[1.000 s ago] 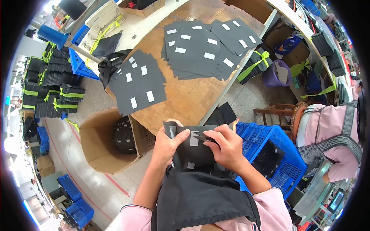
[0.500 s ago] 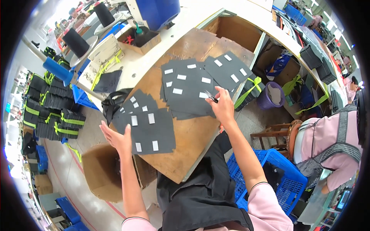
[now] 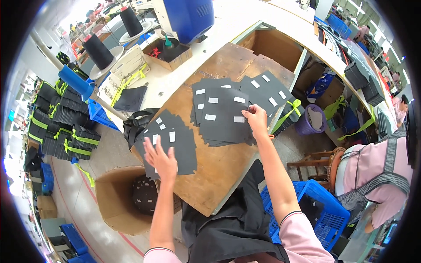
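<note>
left hand (image 3: 161, 160) above the near part of the left pile of dark sheets (image 3: 186, 151), palm down; fingers apart and extended, thumb standing off to the side; whether the fingertips touch the top sheet, cannot tell; right hand (image 3: 256, 120) at the right edge of the middle pile of dark sheets (image 3: 223, 131), thumb and forefinger drawn close together beside a white patch (image 3: 239, 119); whether they pinch the sheet's edge, cannot tell; a small orange bit (image 3: 271, 136) shows just below this hand, its kind unclear.

both piles lie flat on a worn wooden board (image 3: 210, 179), a bare strip of wood between them; right of the middle pile, a further fan of dark sheets (image 3: 274, 83), also with white patches, reaches the board's edge; dark apron (image 3: 228, 232) over the lap, against the board's near end.

around: open cardboard box (image 3: 112, 201) on the floor at left, a dark white-flecked bundle (image 3: 144, 195) inside; blue crate (image 3: 335, 228) at right; beyond it a co-worker in pink (image 3: 368, 160) by a wooden stool (image 3: 335, 160); purple basket (image 3: 302, 127) under the bench; black thread cone (image 3: 97, 50) at upper left.
</note>
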Tool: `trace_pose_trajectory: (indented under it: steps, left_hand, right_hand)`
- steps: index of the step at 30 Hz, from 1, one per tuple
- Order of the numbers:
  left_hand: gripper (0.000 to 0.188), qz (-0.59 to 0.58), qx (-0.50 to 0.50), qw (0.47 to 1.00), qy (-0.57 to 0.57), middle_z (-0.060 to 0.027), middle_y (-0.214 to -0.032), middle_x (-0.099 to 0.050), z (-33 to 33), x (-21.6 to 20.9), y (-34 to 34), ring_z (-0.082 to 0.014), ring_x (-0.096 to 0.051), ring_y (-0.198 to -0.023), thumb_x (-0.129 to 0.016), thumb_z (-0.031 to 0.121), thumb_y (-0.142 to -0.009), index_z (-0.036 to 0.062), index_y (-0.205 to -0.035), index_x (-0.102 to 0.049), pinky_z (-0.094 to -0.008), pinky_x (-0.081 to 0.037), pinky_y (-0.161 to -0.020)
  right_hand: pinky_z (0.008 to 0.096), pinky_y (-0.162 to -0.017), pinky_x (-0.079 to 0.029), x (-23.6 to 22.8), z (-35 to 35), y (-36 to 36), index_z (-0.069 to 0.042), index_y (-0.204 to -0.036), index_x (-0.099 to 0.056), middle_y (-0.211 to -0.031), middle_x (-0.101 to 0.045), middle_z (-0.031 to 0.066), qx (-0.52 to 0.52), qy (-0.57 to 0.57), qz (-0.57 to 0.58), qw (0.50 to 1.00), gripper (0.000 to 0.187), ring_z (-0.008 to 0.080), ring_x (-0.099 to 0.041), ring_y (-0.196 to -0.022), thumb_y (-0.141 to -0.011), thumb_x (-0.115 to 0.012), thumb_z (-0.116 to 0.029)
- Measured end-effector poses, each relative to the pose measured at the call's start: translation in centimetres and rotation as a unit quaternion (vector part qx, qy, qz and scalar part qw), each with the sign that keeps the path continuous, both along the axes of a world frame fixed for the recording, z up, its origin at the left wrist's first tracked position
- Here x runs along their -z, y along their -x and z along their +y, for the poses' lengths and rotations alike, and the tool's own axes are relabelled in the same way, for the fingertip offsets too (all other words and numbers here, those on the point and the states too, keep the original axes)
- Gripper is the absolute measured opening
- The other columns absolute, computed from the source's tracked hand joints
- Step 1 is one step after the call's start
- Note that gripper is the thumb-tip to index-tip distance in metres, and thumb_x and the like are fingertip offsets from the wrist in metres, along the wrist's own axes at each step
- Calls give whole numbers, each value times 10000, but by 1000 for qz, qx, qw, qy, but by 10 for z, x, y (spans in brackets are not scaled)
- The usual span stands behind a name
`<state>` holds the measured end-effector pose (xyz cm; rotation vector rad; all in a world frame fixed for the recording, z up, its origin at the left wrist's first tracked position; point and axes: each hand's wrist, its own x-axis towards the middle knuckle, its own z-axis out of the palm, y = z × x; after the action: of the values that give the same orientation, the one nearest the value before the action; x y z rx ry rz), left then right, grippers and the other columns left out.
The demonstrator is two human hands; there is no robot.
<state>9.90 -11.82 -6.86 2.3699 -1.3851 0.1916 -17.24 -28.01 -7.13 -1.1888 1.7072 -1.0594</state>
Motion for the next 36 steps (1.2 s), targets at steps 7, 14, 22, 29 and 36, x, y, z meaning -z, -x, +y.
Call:
trace_pose_trajectory:
  steps: [7,14,22,29,36]
  left_hand:
    - [855,100,297,936,161,-171,-1476,-192,17,-111,76,-341,-167,-1368,-744,308,-705,46,-1381,-290,-477,-155,-1084]
    - [486,586,339,708,-201,-88,-979,-647,37,-115,87,-227,-623,-843,-754,187,-718,1,-1125,-566,-348,-486,-787]
    - [199,806,118,576,-64,-56,-851,-650,89,-91,97,-115,-614,-726,-704,65,-773,-6,-941,-626,-245,-503,-659]
    - [209,810,109,572,-64,-75,-899,-655,106,-95,105,-113,-620,-767,-676,42,-787,-19,-977,-613,-250,-509,-682]
    - [185,809,94,580,-37,-65,-891,-657,109,-95,108,-111,-620,-750,-671,40,-787,-13,-958,-625,-247,-508,-674]
  right_hand:
    - [233,-527,-373,-95,104,44,-10,-832,-574,-665,-524,-29,-387,0,-60,920,169,42,-447,-594,-713,-694,-18]
    - [310,-565,-426,-115,163,46,-20,-842,-579,-651,-582,92,-452,38,-21,891,161,183,-547,-602,-725,-686,-46]
    - [314,-544,-459,-91,243,22,-74,-1027,-586,-866,-553,86,-232,292,165,913,376,249,-572,-651,-676,-721,-62]
    - [325,-539,-472,-86,248,14,-48,-1003,-600,-838,-561,128,-252,295,162,907,347,268,-577,-675,-676,-709,-13]
    - [220,-545,-415,-72,247,7,-18,-995,-572,-797,-511,35,-215,196,-22,956,270,134,-525,-641,-739,-643,33]
